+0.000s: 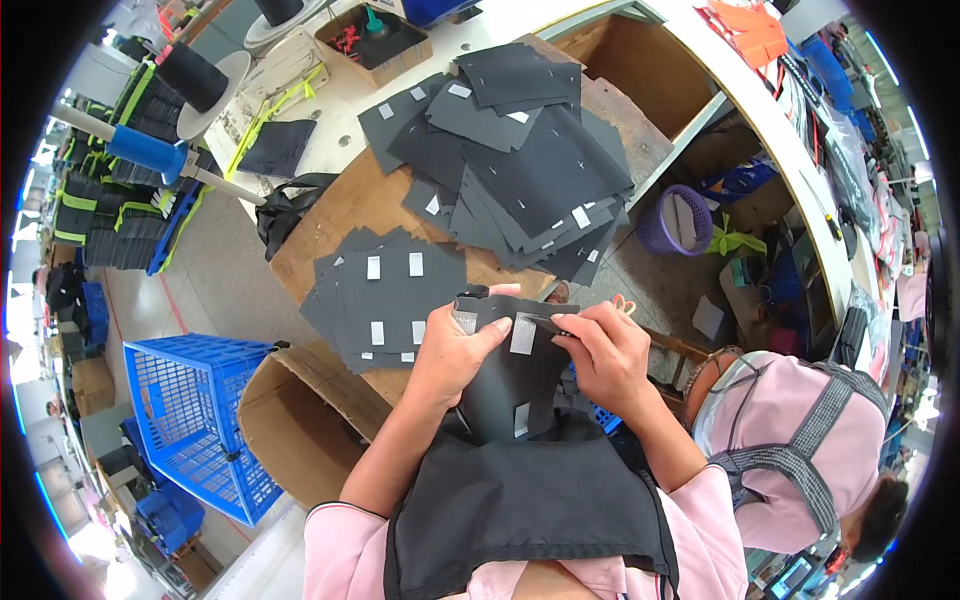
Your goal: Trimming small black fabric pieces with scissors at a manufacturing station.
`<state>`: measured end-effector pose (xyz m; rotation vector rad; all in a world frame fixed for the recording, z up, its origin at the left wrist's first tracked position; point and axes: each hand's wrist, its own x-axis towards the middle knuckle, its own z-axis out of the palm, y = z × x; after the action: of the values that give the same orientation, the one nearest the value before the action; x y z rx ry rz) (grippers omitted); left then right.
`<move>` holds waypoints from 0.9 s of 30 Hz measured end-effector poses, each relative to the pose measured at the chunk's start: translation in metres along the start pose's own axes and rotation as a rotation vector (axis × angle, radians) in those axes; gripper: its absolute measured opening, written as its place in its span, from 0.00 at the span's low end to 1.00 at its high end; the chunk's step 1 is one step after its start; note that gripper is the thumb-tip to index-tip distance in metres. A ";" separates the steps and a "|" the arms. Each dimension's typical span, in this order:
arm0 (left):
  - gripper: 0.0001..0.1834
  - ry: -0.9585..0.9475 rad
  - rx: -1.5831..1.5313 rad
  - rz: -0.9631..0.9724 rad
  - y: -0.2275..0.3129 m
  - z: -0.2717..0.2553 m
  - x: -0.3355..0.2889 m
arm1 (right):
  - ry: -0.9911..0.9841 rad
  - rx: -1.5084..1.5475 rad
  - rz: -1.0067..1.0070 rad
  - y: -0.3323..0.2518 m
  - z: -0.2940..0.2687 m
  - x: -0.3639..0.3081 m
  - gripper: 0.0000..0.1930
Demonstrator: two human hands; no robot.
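Note:
Close to my body, a black fabric panel (500,385) with pale hook-tape patches hangs over my dark apron (530,490). My left hand (452,350) is closed on its upper edge, thumb on the front near a patch. In my right hand (607,352) is a pair of small scissors (624,305); their orange handle loops stick out above the fingers. A thin dark tip points left across the panel near the upper patch (522,335). My fingers hide most of the scissors, so whether the blades are apart does not show.
Ahead on the wooden board lie a neat stack of patched black panels (390,290) and a larger loose pile (530,170). A cardboard box (300,410) and a blue crate (200,420) stand at left. Another person (800,440) sits close at right, near a purple basket (675,220).

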<state>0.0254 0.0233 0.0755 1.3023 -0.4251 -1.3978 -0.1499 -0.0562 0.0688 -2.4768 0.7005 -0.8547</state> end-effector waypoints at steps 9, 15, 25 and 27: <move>0.17 0.011 0.016 -0.001 0.001 -0.001 -0.001 | -0.028 -0.070 -0.085 -0.002 -0.008 -0.001 0.15; 0.17 0.012 0.053 0.014 -0.001 0.000 -0.001 | -0.034 -0.081 -0.071 -0.001 -0.008 0.003 0.14; 0.20 -0.003 0.072 0.020 -0.004 -0.004 0.001 | -0.001 -0.022 -0.041 0.004 -0.005 -0.001 0.14; 0.19 0.002 0.072 0.022 -0.003 -0.003 0.002 | 0.023 0.008 -0.035 0.002 -0.006 -0.002 0.14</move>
<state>0.0269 0.0240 0.0710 1.3540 -0.4906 -1.3736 -0.1562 -0.0578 0.0713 -2.4820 0.6623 -0.8986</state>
